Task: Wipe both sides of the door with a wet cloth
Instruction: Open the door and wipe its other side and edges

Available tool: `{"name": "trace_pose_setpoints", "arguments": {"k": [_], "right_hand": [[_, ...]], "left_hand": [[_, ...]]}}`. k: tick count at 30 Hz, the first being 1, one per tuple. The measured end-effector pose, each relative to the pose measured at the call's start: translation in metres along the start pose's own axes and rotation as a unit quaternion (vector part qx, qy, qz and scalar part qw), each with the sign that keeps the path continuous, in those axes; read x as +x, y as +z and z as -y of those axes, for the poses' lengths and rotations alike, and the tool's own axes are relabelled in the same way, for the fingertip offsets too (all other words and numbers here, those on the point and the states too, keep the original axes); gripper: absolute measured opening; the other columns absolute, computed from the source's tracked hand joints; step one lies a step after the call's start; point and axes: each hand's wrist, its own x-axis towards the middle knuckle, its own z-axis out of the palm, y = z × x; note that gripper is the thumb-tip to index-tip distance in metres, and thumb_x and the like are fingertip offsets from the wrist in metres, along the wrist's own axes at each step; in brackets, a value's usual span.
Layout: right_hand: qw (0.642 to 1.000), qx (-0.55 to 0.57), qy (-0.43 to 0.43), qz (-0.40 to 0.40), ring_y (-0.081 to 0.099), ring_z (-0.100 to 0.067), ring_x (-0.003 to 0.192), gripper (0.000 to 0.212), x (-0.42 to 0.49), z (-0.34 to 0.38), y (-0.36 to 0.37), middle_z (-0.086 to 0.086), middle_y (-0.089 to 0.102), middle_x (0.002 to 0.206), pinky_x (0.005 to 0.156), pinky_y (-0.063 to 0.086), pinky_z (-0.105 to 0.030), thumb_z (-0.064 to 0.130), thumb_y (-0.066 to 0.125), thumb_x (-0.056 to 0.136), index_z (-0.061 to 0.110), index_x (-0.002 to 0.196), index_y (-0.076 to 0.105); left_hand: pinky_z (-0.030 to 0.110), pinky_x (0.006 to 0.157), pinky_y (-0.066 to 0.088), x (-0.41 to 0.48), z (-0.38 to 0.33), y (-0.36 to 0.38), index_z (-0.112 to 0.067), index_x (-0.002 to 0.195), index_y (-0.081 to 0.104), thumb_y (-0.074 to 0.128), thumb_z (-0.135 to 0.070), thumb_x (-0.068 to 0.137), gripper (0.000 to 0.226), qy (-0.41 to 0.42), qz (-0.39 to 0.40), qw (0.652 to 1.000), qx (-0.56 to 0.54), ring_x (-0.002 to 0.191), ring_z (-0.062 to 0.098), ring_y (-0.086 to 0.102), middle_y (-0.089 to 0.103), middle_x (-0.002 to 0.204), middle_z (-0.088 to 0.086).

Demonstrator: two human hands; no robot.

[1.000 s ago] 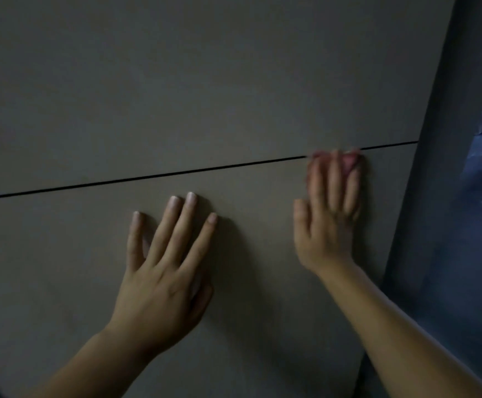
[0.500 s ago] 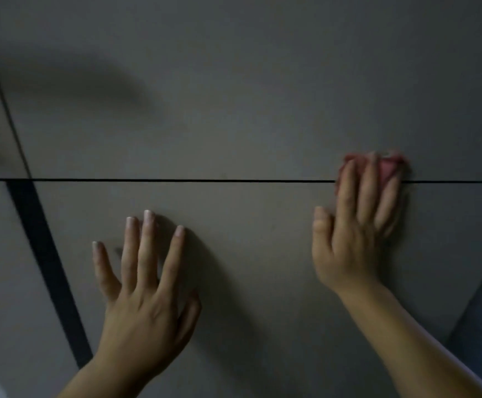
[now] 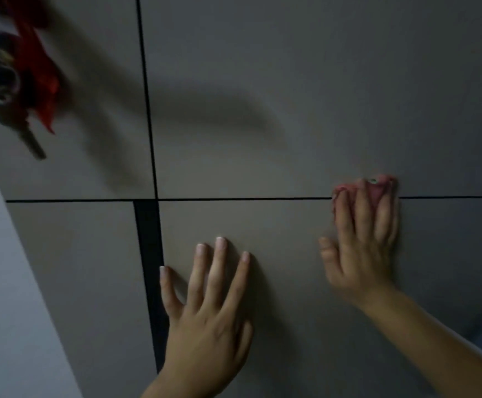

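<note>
Head view: grey door (image 3: 291, 81), grooved panels. Left hand (image 3: 208, 320) flat on it, fingers (image 3: 219, 268) spread apart. Right hand (image 3: 360, 254), fingers straight and together, presses pink cloth (image 3: 377, 189) against the horizontal groove (image 3: 234, 199). Keys (image 3: 4, 81) with red ribbon (image 3: 43, 79), upper left.

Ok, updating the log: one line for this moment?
left hand flat on door; right hand presses pink cloth to door; keys upper left

1. Door (image 3: 291, 67): grey panel crossed by a dark horizontal groove (image 3: 234, 199).
2. Left hand (image 3: 208, 311): spread flat on the door, below the groove.
3. Cloth (image 3: 346, 188): pink, pressed across the groove by the right hand (image 3: 360, 254).
</note>
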Motion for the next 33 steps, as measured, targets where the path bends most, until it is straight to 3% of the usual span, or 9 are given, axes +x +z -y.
{"name": "trace_pose_setpoints", "arguments": {"k": [3,5,8,17,20,23,27,33], "right_hand": [[0.988,-0.016,-0.152,-0.009,-0.011,-0.036,0.157,0.077,0.031,0.052,-0.006,-0.002,-0.003,0.172,0.126,-0.004,-0.055,0.047,0.042,0.095,0.026,0.163,0.011],[0.962,-0.025,-0.273,0.002,-0.003,-0.033,0.158,0.071,0.059,0.089,-0.014,0.000,0.011,0.172,0.127,0.001,-0.053,0.050,0.038,0.101,0.027,0.164,0.015],[0.931,-0.017,-0.365,0.000,0.012,-0.028,0.157,0.063,0.086,0.112,-0.023,0.001,0.016,0.169,0.126,0.010,-0.051,0.052,0.033,0.106,0.028,0.163,0.021],[0.919,-0.079,-0.386,-0.011,0.013,-0.035,0.157,0.061,0.042,-0.020,-0.012,-0.002,0.024,0.168,0.126,0.008,-0.055,0.043,0.034,0.105,0.027,0.163,0.024],[0.924,-0.053,-0.377,-0.033,0.014,-0.036,0.157,0.064,0.046,0.005,-0.008,-0.004,0.023,0.169,0.124,0.011,-0.057,0.044,0.036,0.103,0.025,0.163,0.024],[0.903,-0.054,-0.422,-0.060,0.018,-0.039,0.155,0.062,0.079,0.089,-0.010,-0.007,0.026,0.168,0.123,0.015,-0.056,0.047,0.033,0.105,0.022,0.161,0.030],[0.874,-0.072,-0.474,-0.084,0.007,-0.034,0.158,0.066,0.116,0.186,-0.013,-0.006,0.015,0.171,0.126,0.004,-0.053,0.052,0.023,0.105,0.021,0.163,0.023],[0.864,-0.080,-0.495,-0.049,0.014,-0.037,0.157,0.065,0.077,0.105,-0.009,-0.012,0.017,0.170,0.122,0.022,-0.057,0.049,0.031,0.106,0.018,0.163,0.021]], "left_hand": [[0.067,0.119,0.011,-0.003,0.007,-0.003,-0.016,0.158,0.031,0.054,-0.046,0.071,0.095,-0.003,-0.007,1.000,-0.028,0.158,0.027,0.010,0.015,0.170,0.009],[0.061,0.121,0.014,-0.008,0.010,-0.002,-0.011,0.157,0.032,0.054,-0.041,0.070,0.094,-0.012,-0.024,0.999,-0.045,0.158,0.026,0.011,0.015,0.170,0.010],[0.051,0.125,0.015,-0.018,0.016,-0.002,-0.010,0.157,0.025,0.055,-0.037,0.074,0.093,-0.043,-0.038,0.996,-0.067,0.158,0.031,0.011,0.012,0.170,0.015],[0.059,0.121,0.016,-0.058,0.028,0.018,-0.017,0.161,0.018,0.053,-0.044,0.075,0.097,-0.171,-0.030,0.984,-0.041,0.156,0.041,0.007,0.007,0.170,0.019],[0.059,0.120,0.016,-0.063,0.018,0.025,-0.019,0.162,0.019,0.052,-0.042,0.078,0.093,-0.224,-0.053,0.971,-0.062,0.157,0.041,0.006,0.006,0.170,0.018],[0.058,0.121,0.017,-0.064,0.014,0.026,-0.021,0.162,0.023,0.052,-0.040,0.080,0.088,-0.243,-0.076,0.963,-0.086,0.157,0.038,0.006,0.007,0.171,0.015],[0.059,0.119,0.030,-0.066,0.012,0.024,-0.020,0.161,0.027,0.051,-0.038,0.088,0.079,-0.270,-0.103,0.952,-0.105,0.158,0.034,0.004,0.007,0.171,0.012],[0.061,0.116,0.033,-0.074,0.010,0.033,-0.017,0.160,0.031,0.051,-0.035,0.090,0.075,-0.285,-0.109,0.945,-0.121,0.158,0.035,0.005,0.009,0.171,0.013]]}}
